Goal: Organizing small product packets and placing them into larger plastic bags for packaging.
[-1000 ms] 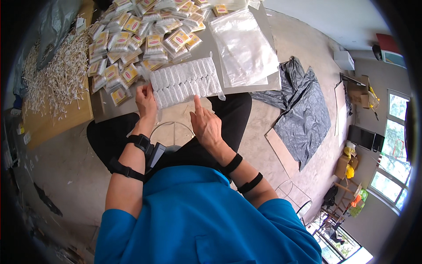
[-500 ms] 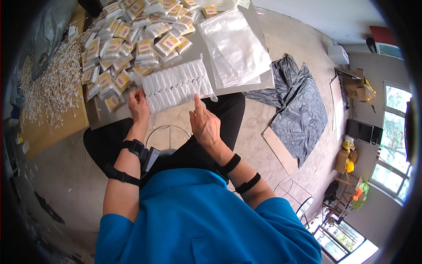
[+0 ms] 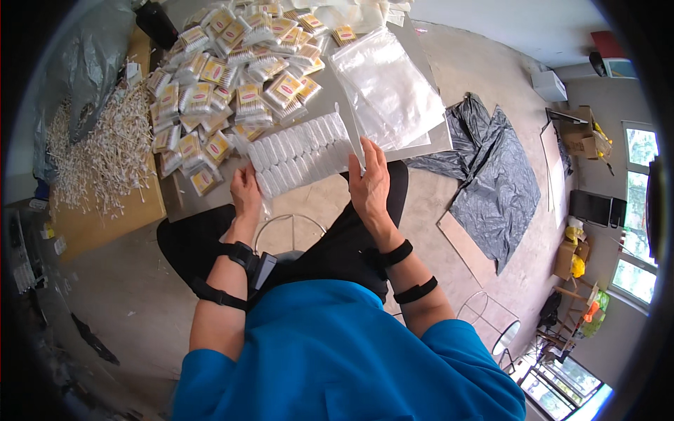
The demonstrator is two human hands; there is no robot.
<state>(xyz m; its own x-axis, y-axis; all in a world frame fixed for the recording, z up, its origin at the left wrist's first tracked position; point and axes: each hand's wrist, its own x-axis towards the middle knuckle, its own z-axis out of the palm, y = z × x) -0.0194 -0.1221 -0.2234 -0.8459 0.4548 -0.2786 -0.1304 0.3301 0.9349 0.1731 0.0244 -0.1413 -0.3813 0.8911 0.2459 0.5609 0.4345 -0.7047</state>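
Note:
A clear plastic bag (image 3: 302,156) packed with two rows of white bundles lies at the near edge of the grey table, partly over my lap. My left hand (image 3: 246,191) has its fingers closed on the bag's left end. At the opposite end, my right hand (image 3: 371,186) is open, fingers stretched out alongside the bag; whether they touch it I cannot tell. Just beyond my left hand is a heap of small cotton swab packs (image 3: 199,98) with yellow labels. Flat clear plastic bags (image 3: 390,88) are stacked past my right fingertips.
Loose cotton swabs (image 3: 98,158) cover a wooden board (image 3: 144,203) at the left, near a dark bottle (image 3: 156,22). A grey plastic sheet (image 3: 495,189) lies on the floor to the right. Beneath my arms, a round metal frame (image 3: 291,219) shows between my knees.
My right hand has moved from the bag's near edge to its right end, its fingers now stretched out. The left hand still grips the other end. The whole view has shifted slightly.

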